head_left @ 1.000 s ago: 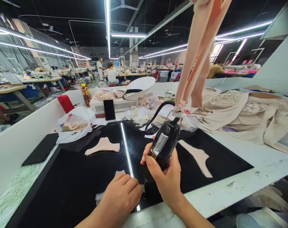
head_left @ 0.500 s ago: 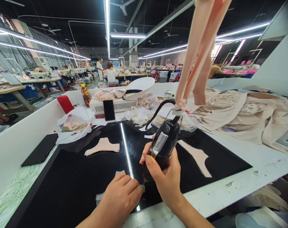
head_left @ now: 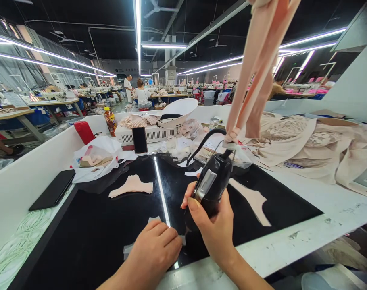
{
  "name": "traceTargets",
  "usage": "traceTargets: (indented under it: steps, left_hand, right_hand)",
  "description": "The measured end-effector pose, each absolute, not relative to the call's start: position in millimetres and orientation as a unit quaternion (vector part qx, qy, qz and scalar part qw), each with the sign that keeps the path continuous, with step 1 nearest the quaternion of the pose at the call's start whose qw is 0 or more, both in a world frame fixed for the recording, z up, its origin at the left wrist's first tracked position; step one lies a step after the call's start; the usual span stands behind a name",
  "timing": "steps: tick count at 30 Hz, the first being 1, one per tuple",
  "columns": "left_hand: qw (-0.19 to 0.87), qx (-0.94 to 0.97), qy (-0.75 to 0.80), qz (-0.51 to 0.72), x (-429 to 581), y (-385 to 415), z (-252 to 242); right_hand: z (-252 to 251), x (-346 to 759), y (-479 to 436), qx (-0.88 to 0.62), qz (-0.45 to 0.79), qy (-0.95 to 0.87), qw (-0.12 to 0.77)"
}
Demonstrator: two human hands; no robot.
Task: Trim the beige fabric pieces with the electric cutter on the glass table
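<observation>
My right hand [head_left: 215, 217] is wrapped round a black corded hand tool [head_left: 215, 173] with a silver lever on its side. Its lower end is hidden behind my fingers, low over the black glossy work surface [head_left: 89, 225]. Beside it, my left hand [head_left: 159, 245] presses down with bent fingers together, fingertips out of sight. Edges of a thin translucent piece [head_left: 128, 250] stick out from under that hand. Pale pink strips [head_left: 253, 68] hang from above and are tied to the tool's top. Cut pale pink fabric pieces lie at left [head_left: 132, 186] and right [head_left: 251, 201].
Around the surface lie a white plastic bag [head_left: 95, 159], a black flat case [head_left: 52, 190], green cord coils [head_left: 32, 225], an upright phone [head_left: 140, 140] and a white hat [head_left: 177, 112]. Beige fabric [head_left: 316, 137] is heaped at right. People sit and stand farther back.
The tool and my right hand have shifted very slightly to the right. My left hand stays in place on the translucent piece. The whole view has moved a little.
</observation>
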State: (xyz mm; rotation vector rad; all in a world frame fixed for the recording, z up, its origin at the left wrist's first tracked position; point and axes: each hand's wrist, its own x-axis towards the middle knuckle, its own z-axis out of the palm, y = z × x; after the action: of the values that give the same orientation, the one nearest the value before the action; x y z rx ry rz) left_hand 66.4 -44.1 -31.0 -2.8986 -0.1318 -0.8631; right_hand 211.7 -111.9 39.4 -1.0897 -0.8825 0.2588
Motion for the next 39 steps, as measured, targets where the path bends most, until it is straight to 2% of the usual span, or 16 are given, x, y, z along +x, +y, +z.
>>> traceTargets:
  steps: [12, 20, 28, 34, 39]
  left_hand:
    - [0.041, -0.951, -0.034, -0.304, 67.2, -45.0, -28.7]
    - [0.025, -0.959, -0.035, -0.280, 62.7, -46.9, -27.1]
    - [0.034, -0.960, -0.039, -0.276, 62.6, -48.6, -28.2]
    - [-0.017, -0.961, -0.048, -0.272, 52.6, -51.1, -12.2]
    - [-0.029, -0.959, -0.105, -0.261, 10.3, -39.4, 1.8]
  right_hand:
    - [37.5, 211.3, -112.9, -0.517, 0.120, -0.396, 0.749]
    - [37.6, 200.6, -122.8, -0.458, 0.186, -0.349, 0.796]
    - [36.7, 198.3, -122.8, -0.481, 0.187, -0.347, 0.783]
    - [38.4, 214.1, -122.6, -0.436, 0.196, -0.390, 0.787]
    - [48.4, 207.2, -121.1, -0.463, 0.206, -0.417, 0.755]
